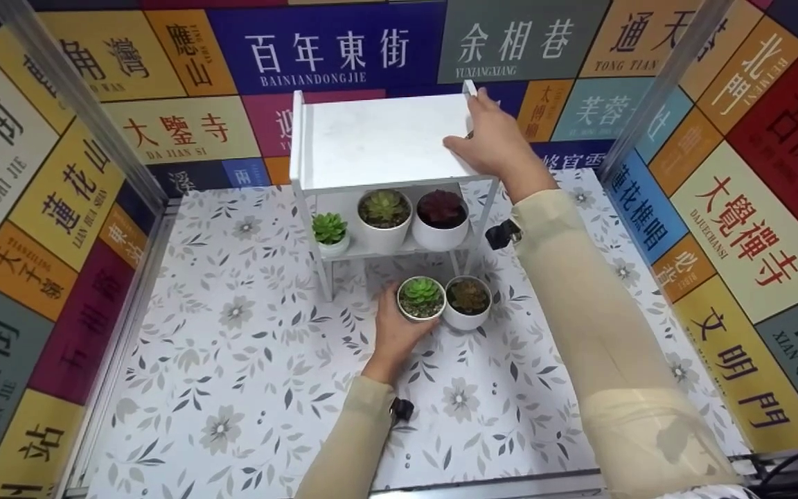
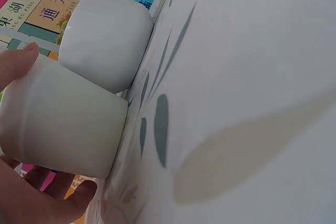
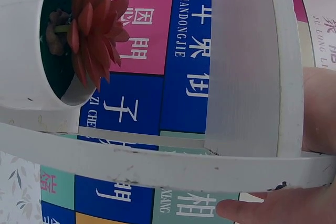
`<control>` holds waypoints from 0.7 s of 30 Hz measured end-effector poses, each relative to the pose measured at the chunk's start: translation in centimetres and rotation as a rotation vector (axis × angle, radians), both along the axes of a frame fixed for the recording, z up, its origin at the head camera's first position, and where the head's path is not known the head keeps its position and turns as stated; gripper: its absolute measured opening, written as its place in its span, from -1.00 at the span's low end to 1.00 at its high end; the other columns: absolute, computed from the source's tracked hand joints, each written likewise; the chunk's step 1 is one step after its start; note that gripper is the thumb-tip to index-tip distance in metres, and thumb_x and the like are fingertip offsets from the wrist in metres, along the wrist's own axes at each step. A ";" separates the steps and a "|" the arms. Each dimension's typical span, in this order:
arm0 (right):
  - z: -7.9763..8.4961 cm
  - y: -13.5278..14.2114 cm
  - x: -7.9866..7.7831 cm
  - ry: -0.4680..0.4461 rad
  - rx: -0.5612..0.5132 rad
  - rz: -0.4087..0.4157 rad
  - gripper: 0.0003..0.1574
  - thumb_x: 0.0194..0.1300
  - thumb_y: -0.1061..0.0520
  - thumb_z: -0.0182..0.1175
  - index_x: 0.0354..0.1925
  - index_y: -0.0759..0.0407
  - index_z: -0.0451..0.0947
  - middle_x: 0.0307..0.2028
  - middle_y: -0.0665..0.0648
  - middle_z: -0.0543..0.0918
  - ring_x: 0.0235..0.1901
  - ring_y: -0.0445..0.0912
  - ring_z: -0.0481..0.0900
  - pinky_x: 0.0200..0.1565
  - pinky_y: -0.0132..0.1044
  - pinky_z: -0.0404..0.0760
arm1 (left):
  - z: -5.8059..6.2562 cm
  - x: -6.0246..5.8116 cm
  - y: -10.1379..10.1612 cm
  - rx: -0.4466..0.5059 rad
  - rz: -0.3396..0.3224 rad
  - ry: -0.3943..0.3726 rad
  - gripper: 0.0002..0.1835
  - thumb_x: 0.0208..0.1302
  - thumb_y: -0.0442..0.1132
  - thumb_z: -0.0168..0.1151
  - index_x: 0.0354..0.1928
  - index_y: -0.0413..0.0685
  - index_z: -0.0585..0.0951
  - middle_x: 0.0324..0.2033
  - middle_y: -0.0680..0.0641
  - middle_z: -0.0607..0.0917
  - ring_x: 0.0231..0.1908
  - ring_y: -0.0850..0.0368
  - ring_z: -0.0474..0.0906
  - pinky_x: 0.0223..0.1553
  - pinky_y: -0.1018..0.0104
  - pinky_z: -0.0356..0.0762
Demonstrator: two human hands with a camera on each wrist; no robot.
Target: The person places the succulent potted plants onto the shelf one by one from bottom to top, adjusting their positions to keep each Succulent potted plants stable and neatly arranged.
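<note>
My left hand (image 1: 397, 333) holds a white pot with a bright green succulent (image 1: 421, 298), thumb and fingers on either side of it. In the left wrist view this pot (image 2: 63, 116) stands on the tabletop close against another white pot (image 2: 107, 40). That neighbour holds a brownish succulent (image 1: 468, 296). At the upper right corner of a white two-tier shelf (image 1: 385, 138), my right hand (image 1: 499, 138) grips the top board's edge and raised end. A dark red succulent (image 3: 97, 27) in a white pot sits on the lower tier below the right hand.
The lower tier also bears a small pot with a green succulent (image 1: 330, 230) and a larger pot with an olive-green succulent (image 1: 384, 209). A floral-patterned tabletop (image 1: 233, 360) lies beneath. Walls of coloured street-sign panels (image 1: 330, 52) enclose the back and sides.
</note>
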State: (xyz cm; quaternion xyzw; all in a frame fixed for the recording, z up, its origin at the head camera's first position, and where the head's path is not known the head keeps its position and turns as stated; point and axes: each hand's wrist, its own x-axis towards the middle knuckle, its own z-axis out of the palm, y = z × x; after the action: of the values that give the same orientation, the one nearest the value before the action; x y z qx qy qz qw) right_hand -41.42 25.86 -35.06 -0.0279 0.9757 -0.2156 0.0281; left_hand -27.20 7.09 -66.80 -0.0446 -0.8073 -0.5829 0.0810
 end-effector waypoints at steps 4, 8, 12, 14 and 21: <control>-0.6 -0.4 0.1 -0.014 0.011 -0.007 0.21 0.50 -0.36 0.10 0.74 0.06 -0.27 0.73 0.12 -0.36 0.72 0.16 -0.26 0.70 0.08 -0.14 | -0.6 0.3 -0.7 0.038 -0.041 -0.024 0.11 -0.20 -0.21 0.73 0.47 -0.25 0.37 0.32 -0.28 0.55 0.36 -0.21 0.51 0.50 -0.09 0.39; -0.7 -0.4 0.0 -0.019 0.038 0.000 0.22 0.51 -0.39 0.07 0.74 0.08 -0.29 0.72 0.14 -0.39 0.72 0.16 -0.30 0.70 0.10 -0.16 | -0.8 0.2 -0.8 0.062 -0.070 -0.027 0.14 -0.22 -0.22 0.73 0.49 -0.29 0.35 0.34 -0.28 0.55 0.38 -0.21 0.50 0.51 -0.09 0.38; -0.1 -0.1 -0.1 -0.013 0.060 0.008 0.23 0.51 -0.41 0.04 0.73 0.07 -0.33 0.71 0.15 -0.41 0.72 0.16 -0.33 0.70 0.11 -0.19 | -0.7 -0.3 -0.5 0.090 -0.094 -0.025 0.12 -0.20 -0.28 0.71 0.49 -0.30 0.35 0.35 -0.28 0.55 0.38 -0.21 0.50 0.52 -0.10 0.37; 0.0 -0.1 -0.2 -0.013 0.060 0.008 0.24 0.51 -0.42 0.04 0.73 0.05 -0.34 0.71 0.14 -0.42 0.72 0.15 -0.34 0.70 0.11 -0.20 | -0.7 -0.5 -0.5 0.121 -0.103 -0.040 0.12 -0.19 -0.33 0.70 0.50 -0.31 0.34 0.37 -0.28 0.55 0.39 -0.21 0.49 0.53 -0.08 0.35; 0.2 0.1 0.0 -0.007 0.061 0.013 0.23 0.50 -0.41 0.04 0.73 0.07 -0.32 0.72 0.16 -0.40 0.72 0.18 -0.32 0.70 0.12 -0.19 | -0.8 -0.8 -0.1 0.121 -0.092 -0.104 0.10 -0.23 -0.36 0.68 0.48 -0.20 0.38 0.34 -0.23 0.60 0.37 -0.16 0.52 0.51 -0.03 0.40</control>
State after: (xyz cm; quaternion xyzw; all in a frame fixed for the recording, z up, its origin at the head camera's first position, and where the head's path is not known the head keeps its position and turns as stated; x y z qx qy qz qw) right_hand -41.44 26.00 -34.87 -0.0324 0.9815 -0.1857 0.0339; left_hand -27.98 6.95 -67.58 -0.0463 -0.7708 -0.6352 0.0147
